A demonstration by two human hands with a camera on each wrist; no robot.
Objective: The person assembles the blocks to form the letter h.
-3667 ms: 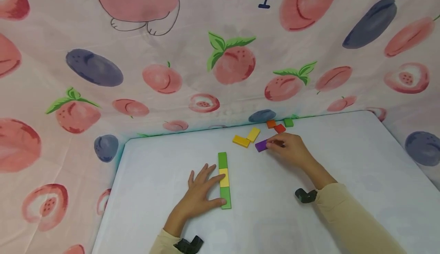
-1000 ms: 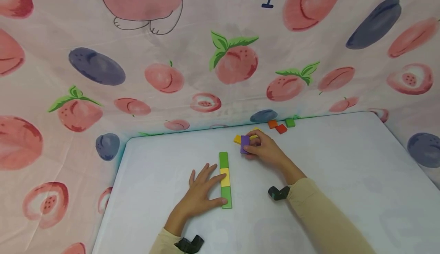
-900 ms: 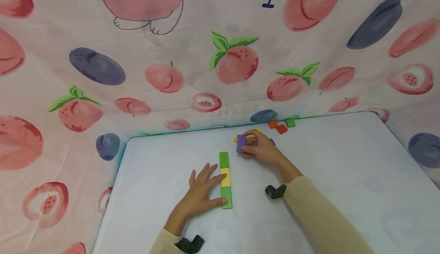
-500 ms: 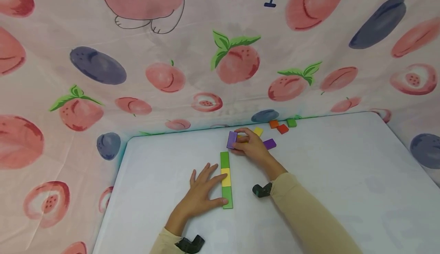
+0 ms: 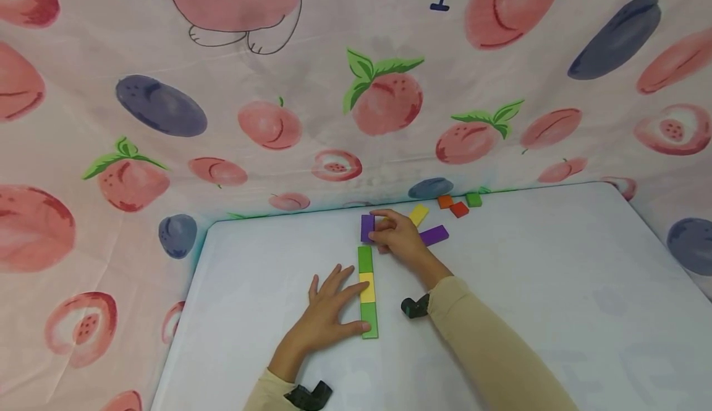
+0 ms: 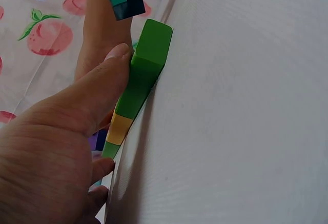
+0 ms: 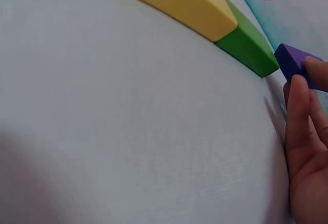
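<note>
Head view: right hand (image 5: 397, 236) pinches purple block (image 5: 367, 228) just beyond the block row (image 5: 367, 291). Left hand (image 5: 325, 314) lies flat, steadying the row; next, I judge, the purple block must butt squarely against the green end

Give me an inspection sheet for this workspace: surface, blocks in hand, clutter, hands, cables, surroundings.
Surface: white cloth-covered table, flat.
Job's things: flat green-yellow-green block row, laid end to end; purple rectangular block held just beyond the row's far green end.
Clutter: second purple block, yellow block, small orange block, red block and green block near the far edge.
Hands: left hand rests against the row's side, fingers straight; right hand pinches the purple rectangular block.
Cables: nothing seen.
Surroundings: pink fruit-print fabric backdrop behind and at the sides.
</note>
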